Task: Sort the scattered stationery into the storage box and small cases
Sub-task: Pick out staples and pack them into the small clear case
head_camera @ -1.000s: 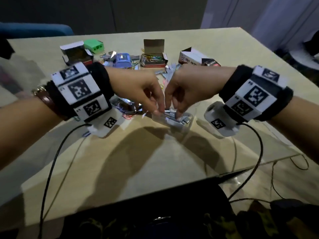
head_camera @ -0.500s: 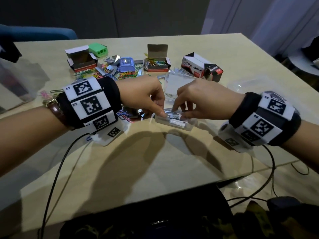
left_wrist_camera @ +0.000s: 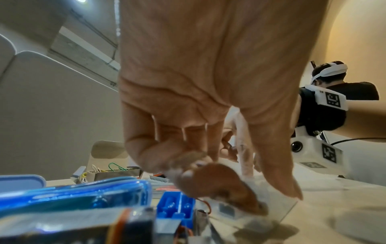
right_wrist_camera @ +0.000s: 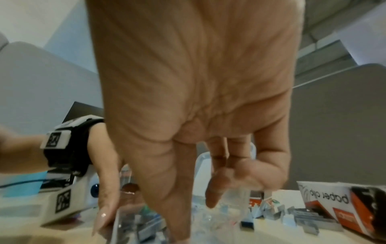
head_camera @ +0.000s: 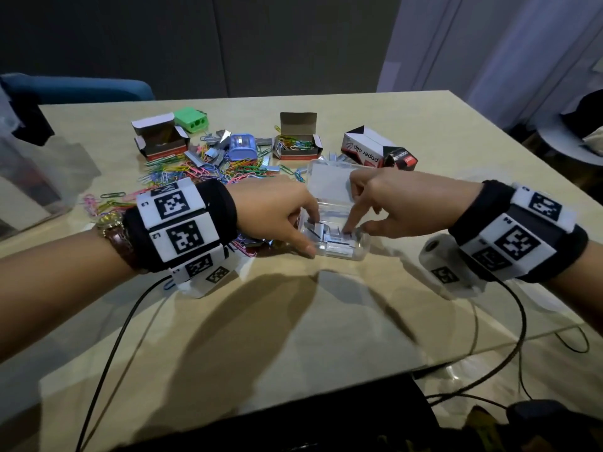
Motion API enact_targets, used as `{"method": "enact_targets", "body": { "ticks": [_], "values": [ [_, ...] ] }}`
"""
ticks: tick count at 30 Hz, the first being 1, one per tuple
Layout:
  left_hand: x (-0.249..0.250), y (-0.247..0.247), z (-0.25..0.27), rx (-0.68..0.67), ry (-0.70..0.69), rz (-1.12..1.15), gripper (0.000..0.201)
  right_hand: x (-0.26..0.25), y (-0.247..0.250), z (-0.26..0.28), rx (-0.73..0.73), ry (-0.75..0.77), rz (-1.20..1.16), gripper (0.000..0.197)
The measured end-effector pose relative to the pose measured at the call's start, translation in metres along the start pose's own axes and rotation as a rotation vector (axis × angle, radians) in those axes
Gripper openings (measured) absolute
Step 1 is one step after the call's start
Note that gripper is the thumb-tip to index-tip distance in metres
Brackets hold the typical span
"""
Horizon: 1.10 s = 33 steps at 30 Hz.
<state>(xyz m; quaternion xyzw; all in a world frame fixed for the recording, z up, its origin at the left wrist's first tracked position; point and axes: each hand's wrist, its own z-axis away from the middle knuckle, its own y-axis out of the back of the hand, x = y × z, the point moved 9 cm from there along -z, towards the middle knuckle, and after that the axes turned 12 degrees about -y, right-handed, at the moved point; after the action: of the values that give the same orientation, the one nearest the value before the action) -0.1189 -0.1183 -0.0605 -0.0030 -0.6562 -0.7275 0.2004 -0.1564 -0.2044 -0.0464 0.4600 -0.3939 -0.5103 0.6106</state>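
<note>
A small clear case (head_camera: pixel 357 253) sits mid-table with its lid (head_camera: pixel 329 187) tipped open at the back. Silver staple strips (head_camera: pixel 329 239) lie inside it. My left hand (head_camera: pixel 310 236) grips the case's left end, thumb on the front corner and fingers curled over the left rim. My right hand (head_camera: pixel 357 229) reaches in from the right, its index fingertip and thumb down on the staples and the other fingers curled up. The left wrist view shows my left hand (left_wrist_camera: pixel 240 189) on the case (left_wrist_camera: pixel 277 209). In the right wrist view my right hand (right_wrist_camera: pixel 192 206) hangs over the case (right_wrist_camera: pixel 129 231).
Behind the case lie coloured paper clips (head_camera: pixel 202 171), loose staple strips (right_wrist_camera: pixel 303 216), a blue sharpener (head_camera: pixel 242 146) and a green one (head_camera: pixel 191 119). Open cardboard boxes (head_camera: pixel 161 138) (head_camera: pixel 297 145) and a paper clip box (head_camera: pixel 368 151) stand at the back. A large clear storage box (head_camera: pixel 29 177) is far left.
My right hand has lifted from lying flat over the case and now points its index finger down into it. The left hand keeps its hold on the case's left end.
</note>
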Motion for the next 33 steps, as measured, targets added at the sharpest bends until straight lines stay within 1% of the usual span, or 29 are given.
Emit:
{"method": "enact_targets", "body": {
  "ticks": [3, 6, 8, 10, 12, 13, 17, 21, 24, 27, 33],
  "values": [
    [-0.001, -0.003, -0.001, -0.035, -0.004, -0.038, 0.051, -0.001, 0.001, 0.0, 0.012, 0.015, -0.054, 0.024],
    [-0.003, -0.002, -0.002, -0.024, 0.004, -0.028, 0.052, 0.006, 0.001, -0.004, 0.054, -0.036, -0.025, 0.027],
    [-0.003, -0.002, -0.002, -0.016, 0.0, -0.019, 0.052, 0.004, -0.002, -0.006, 0.047, -0.032, -0.019, 0.022],
    [-0.003, -0.003, -0.001, -0.024, -0.007, 0.008, 0.046, 0.0, -0.003, -0.005, 0.014, -0.002, -0.051, 0.013],
    [-0.003, -0.004, 0.0, -0.037, -0.008, 0.037, 0.041, -0.003, -0.003, -0.005, -0.014, 0.019, -0.08, 0.01],
    [-0.003, -0.005, 0.001, -0.042, -0.009, 0.048, 0.04, -0.003, -0.003, -0.005, -0.013, 0.021, -0.095, 0.011],
    [-0.002, -0.005, 0.002, -0.039, -0.019, 0.098, 0.038, -0.007, 0.002, -0.007, 0.067, 0.049, -0.193, 0.016],
    [-0.001, -0.005, 0.0, -0.022, -0.019, 0.09, 0.036, -0.015, -0.001, -0.01, 0.044, 0.052, -0.272, 0.033],
    [0.001, -0.003, -0.001, 0.001, -0.032, 0.117, 0.036, -0.019, -0.005, -0.016, 0.04, 0.043, -0.277, 0.025],
    [-0.001, -0.004, -0.001, -0.004, -0.02, 0.161, 0.034, -0.021, -0.004, -0.018, 0.065, 0.047, -0.27, 0.022],
    [-0.003, -0.006, 0.001, 0.003, -0.017, 0.283, 0.028, -0.022, -0.002, -0.02, 0.084, 0.052, -0.375, 0.019]
  ]
}}
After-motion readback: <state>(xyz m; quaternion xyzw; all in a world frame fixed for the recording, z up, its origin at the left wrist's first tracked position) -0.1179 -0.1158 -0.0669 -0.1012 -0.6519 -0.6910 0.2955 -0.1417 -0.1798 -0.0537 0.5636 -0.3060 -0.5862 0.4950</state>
